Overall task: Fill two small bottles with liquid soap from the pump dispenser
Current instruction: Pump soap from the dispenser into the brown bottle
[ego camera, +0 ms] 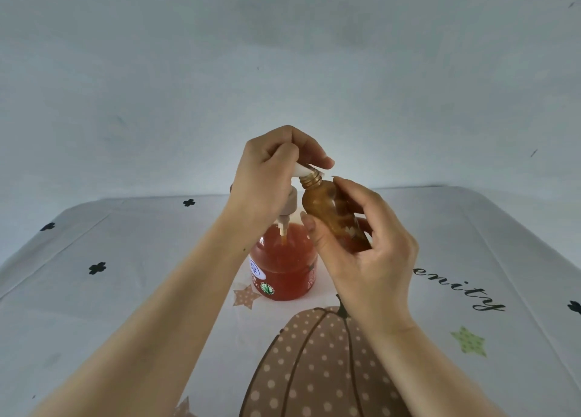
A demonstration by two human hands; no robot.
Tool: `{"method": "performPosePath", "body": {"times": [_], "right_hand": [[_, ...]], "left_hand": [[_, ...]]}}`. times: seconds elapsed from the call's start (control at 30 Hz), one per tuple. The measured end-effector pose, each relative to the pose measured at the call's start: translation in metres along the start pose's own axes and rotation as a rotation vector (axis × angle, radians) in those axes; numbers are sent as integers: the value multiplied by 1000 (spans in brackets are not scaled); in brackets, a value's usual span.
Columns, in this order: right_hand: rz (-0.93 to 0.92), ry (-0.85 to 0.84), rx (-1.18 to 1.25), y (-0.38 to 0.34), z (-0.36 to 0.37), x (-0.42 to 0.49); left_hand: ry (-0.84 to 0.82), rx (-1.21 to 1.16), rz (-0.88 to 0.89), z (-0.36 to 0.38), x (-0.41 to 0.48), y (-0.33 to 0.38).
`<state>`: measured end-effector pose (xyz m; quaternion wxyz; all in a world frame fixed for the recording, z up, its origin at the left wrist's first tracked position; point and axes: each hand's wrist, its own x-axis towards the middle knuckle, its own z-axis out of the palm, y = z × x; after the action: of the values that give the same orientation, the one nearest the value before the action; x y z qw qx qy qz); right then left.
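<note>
A pump dispenser (283, 265) full of red-orange soap stands on the table in the middle of the view, its white pump head raised. My left hand (267, 178) grips the pump head from above, fingers curled over it. My right hand (364, 247) holds a small amber bottle (330, 212) tilted, its threaded open neck right at the white nozzle tip. The bottle's lower part is hidden by my fingers. A second small bottle is not in view.
The table (110, 291) wears a white cloth printed with black clovers, stars, a dotted pumpkin and script lettering. A pale wall rises right behind the table's far edge.
</note>
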<state>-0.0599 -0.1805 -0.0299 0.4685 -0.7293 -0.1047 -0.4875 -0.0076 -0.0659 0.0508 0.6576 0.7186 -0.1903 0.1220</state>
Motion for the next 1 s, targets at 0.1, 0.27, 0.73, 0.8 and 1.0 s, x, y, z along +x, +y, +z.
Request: {"method": "performPosePath", "body": {"times": [0.1,0.27,0.73,0.8,1.0], "right_hand": [[-3,8,-5,0,0,0],[2,0,3,-1,-1,0],[86,-12,49,-5,-1,-2],[103,-36,39,-4,-2,-3],[102,-51,30,-3,-2,-4]], "left_hand": [[45,-41,19,4,-1,-2],[63,-57,30,7,-1,-4],[-44,-7,29,0,-2,-5],[-80,14,7,-1,-4,-7],[-105,71,-17,-3,-4,-6]]}}
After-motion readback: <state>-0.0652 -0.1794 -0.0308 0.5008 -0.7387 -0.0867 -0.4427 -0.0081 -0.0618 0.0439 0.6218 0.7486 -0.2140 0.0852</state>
